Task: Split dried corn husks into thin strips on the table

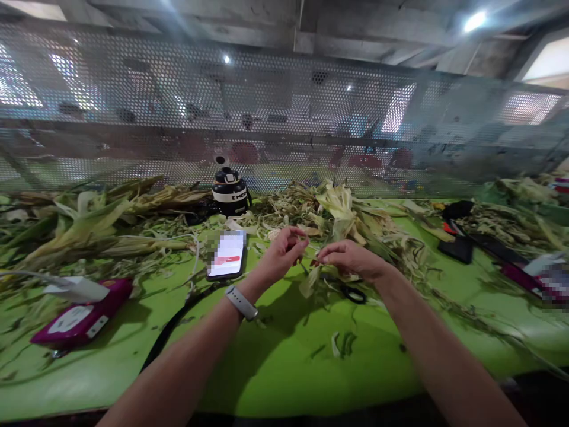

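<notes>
My left hand (pixel 285 249), with a pale band on its wrist, is closed, thumb and fingers drawn together over the green table (pixel 280 367). What it pinches, if anything, is too small to make out. Just to its right, my right hand (pixel 351 258) pinches a strip of dried corn husk (pixel 311 281) that hangs below its fingertips. Below the right hand lies a pair of scissors with black handles (pixel 354 294); its blades are partly hidden. Behind both hands sits a heap of dried corn husks (pixel 340 210).
A lit phone (pixel 227 255) and a black bottle (pixel 230 193) stand left of my hands. Further left are a magenta power box (pixel 84 314) with a white charger, and more husks (pixel 89 225). A dark phone (pixel 456 248) lies right. A perforated metal screen (pixel 275 118) closes off the back.
</notes>
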Motion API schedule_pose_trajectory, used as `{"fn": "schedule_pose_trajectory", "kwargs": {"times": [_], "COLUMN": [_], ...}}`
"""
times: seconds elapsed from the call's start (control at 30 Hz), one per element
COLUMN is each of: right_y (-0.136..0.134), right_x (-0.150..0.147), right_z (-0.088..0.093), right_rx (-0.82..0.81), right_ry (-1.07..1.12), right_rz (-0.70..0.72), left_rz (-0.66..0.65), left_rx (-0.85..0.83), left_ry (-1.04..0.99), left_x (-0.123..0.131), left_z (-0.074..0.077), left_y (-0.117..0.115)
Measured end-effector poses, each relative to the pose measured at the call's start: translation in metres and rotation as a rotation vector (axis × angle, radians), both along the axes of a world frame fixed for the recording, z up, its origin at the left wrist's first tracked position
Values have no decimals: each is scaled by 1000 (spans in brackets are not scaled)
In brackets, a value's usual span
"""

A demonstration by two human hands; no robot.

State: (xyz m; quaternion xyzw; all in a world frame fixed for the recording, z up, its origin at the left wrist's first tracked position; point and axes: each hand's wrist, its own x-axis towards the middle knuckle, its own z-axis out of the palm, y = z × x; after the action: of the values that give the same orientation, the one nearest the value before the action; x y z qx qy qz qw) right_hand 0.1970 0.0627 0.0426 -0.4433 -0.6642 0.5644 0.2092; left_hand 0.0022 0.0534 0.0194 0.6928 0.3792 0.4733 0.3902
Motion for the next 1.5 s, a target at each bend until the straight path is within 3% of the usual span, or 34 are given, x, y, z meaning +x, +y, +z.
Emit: {"fn": "schedule_pose_trajectory", "kwargs": {"times": [0.13,0.2,0.23,0.33,0.53,0.67,1.0,1.1,1.23,1.27,1.33,1.43,1.5], "right_y": [0,0,0,-1,-6,-7,0,4,7,7,7,4,2], "right_x": [-2,-2,-3,-4,-2,2,2,5,5,4,1,-6,-11], "right_z": [3,2,2,-1,5,12,9,8,7,6,4,-1,-6], "right_rx": [49,84,102,144,201,219,420,419,391,387,386,392,405], "right_ry": [94,148,167,184,103,26,-45,-1,98,108,110,90,68], "right_rz": [-81,-166,-191,-171,-82,0,-90,-179,-284,-304,-324,-287,-232], "left_rz": [401,505,471,194,-203,-277,-35,169,675,718,601,146,43], "left_rx": [430,545,542,394,-71,-182,-260,-192,32,99,113,-200,-335], "left_ry": [215,326,382,455,103,7,-21,22,23,31,50,-35,-74], "left_x": [-5,-3,-1,6,4,-7,-34,-48,-52,-47,-34,-9,2], "left_z": [7,11,12,12,6,10,19,13,9,10,12,13,9], "left_y": [-2,-8,-11,-19,-10,-3,6,18,28,26,17,0,-7]}}
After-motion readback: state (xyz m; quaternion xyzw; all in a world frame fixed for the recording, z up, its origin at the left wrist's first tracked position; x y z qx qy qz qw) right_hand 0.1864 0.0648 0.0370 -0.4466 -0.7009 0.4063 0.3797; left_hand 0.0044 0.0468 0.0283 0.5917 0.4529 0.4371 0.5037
